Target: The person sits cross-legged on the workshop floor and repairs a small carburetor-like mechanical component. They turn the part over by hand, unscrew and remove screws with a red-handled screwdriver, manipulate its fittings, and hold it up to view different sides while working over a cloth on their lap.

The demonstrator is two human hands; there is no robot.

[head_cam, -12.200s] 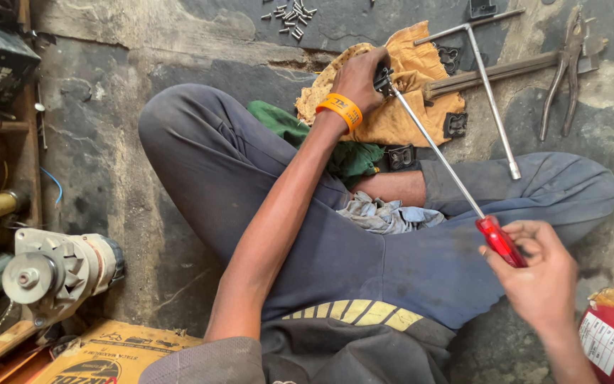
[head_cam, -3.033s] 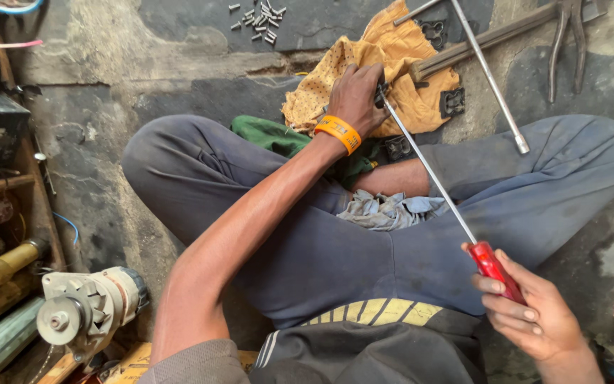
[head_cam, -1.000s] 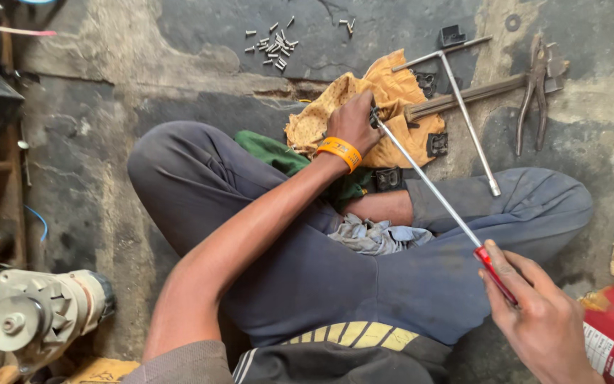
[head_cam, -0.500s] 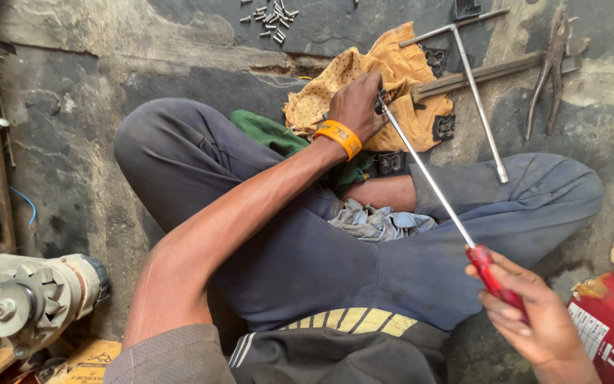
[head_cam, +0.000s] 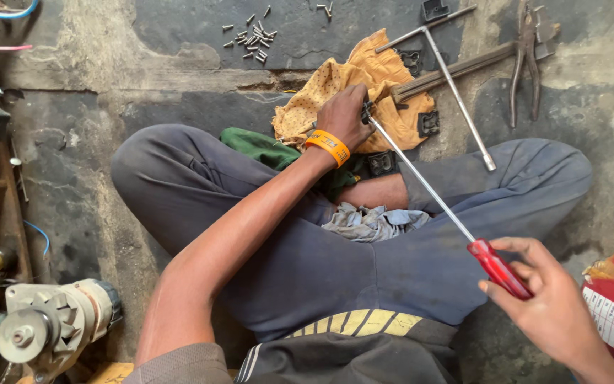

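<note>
1. The left hand (head_cam: pixel 345 116) is clenched over a small dark part on the yellow cloth (head_cam: pixel 364 99), far centre, pinning it steady.
2. The right hand (head_cam: pixel 545 309), near right, has its grip closed around the red handle of a long screwdriver (head_cam: pixel 435 195), whose shaft runs up to that part.
3. Loose screws (head_cam: pixel 254 35) lie on the floor (head_cam: pixel 179 71) far left, out of the way.

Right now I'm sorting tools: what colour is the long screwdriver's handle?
Red, seen in the head view: the screwdriver handle sits in the right hand.
</note>
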